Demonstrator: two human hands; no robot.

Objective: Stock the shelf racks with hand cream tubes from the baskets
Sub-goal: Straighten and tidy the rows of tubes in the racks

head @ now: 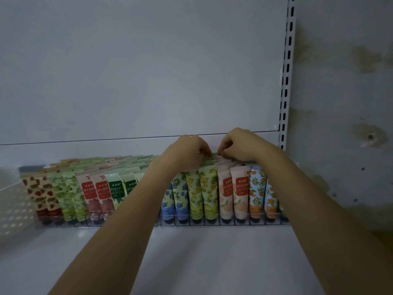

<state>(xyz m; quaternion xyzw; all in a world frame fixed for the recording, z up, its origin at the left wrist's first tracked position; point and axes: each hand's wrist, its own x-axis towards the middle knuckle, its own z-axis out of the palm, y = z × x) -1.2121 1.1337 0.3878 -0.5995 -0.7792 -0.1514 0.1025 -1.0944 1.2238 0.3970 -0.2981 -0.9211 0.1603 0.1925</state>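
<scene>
Straight ahead, a white shelf (191, 252) is seen from above, with two bare forearms reaching across it from the near edge. Along the far part of the shelf, clear divided racks (212, 225) are set side by side. The racks are filled with hand cream tubes (209, 194), stood cap down in rows that run from near to far.

From left to right, the front tubes are printed as follows: strawberry tubes (40, 194), green leaf tubes (70, 194), pink tubes with red labels (95, 194), pale tubes with green labels (119, 188), blue floral tubes (176, 196), yellow lemon tubes (204, 192), peach tubes (231, 192) and orange fruit tubes (258, 192).

The left hand (187, 152) is held over the far end of the yellow lemon rows. Its fingers (207, 151) are curled downward onto the flat crimped tops of the tubes there. The right hand (240, 145) is held just beside it, over the far end of the peach rows, with its fingers (223, 149) curled narrow in the same way. The two sets of fingertips are nearly touching. Whether a tube is pinched by either hand cannot be told, since the fingertips are hidden among the tube tops.

At the far left, a white perforated basket (12, 205) is seen beside the racks. Behind the racks, a plain white back panel (138, 71) is bordered on the right by a slotted metal upright (287, 71). A stained wall (350, 103) is seen further right.
</scene>
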